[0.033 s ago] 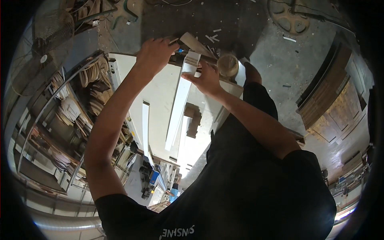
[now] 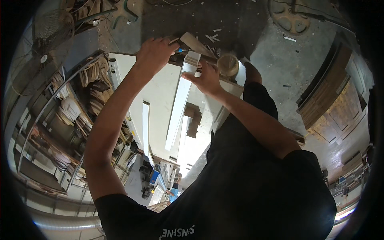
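A long white strip [image 2: 179,105] lies lengthwise over the pale worktable, its far end crossed by greyish-brown bands. My right hand [image 2: 207,79] grips that end from the right, thumb on the near face and fingers curled round the side. To its left, my left hand [image 2: 157,55] is closed at the table's far edge, fingers bent. A short wooden stick end [image 2: 173,41] and a small blue piece [image 2: 181,50] show beside its fingertips; whether both belong to one held thing I cannot tell. The palm side is hidden.
The pale worktable [image 2: 160,86] bears a second white strip [image 2: 145,124] and a brown notched block [image 2: 193,121]. Beyond its far edge are a round tub [image 2: 228,65] and a tan board [image 2: 196,45]. A metal rack [image 2: 40,116] with curved wooden pieces stands left, near a fan [image 2: 44,59].
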Motion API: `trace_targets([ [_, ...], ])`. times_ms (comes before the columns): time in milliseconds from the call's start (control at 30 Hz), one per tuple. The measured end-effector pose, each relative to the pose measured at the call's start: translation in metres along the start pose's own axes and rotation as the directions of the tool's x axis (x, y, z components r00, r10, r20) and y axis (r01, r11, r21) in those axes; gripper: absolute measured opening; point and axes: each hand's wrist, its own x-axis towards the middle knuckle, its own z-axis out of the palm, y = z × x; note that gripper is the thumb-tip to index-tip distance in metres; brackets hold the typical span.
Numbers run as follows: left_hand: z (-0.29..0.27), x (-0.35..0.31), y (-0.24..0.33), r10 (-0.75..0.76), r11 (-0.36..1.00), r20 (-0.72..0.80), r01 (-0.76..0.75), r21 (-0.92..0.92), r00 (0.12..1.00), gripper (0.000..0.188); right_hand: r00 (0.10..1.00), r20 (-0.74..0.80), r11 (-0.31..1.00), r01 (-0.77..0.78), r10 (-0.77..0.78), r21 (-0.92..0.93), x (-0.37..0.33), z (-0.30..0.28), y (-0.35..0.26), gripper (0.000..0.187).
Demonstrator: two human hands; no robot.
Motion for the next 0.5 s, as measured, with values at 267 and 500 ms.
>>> trace_targets([
  [267, 0.003, -0.004, 0.003, -0.042, 0.995, -0.034, 0.039, -0.087, 0.999, 0.031, 1.000, 0.004, 1.000, -0.013, 0.013, 0.021, 0.000, 0.001, 0.000, 0.082],
  [500, -0.006, 0.002, 0.018, 0.017, 0.994, -0.122, -0.003, 0.112, 0.992, 0.023, 0.999, 0.020, 0.999, -0.031, 0.031, -0.023, 0.002, -0.001, 0.001, 0.074],
])
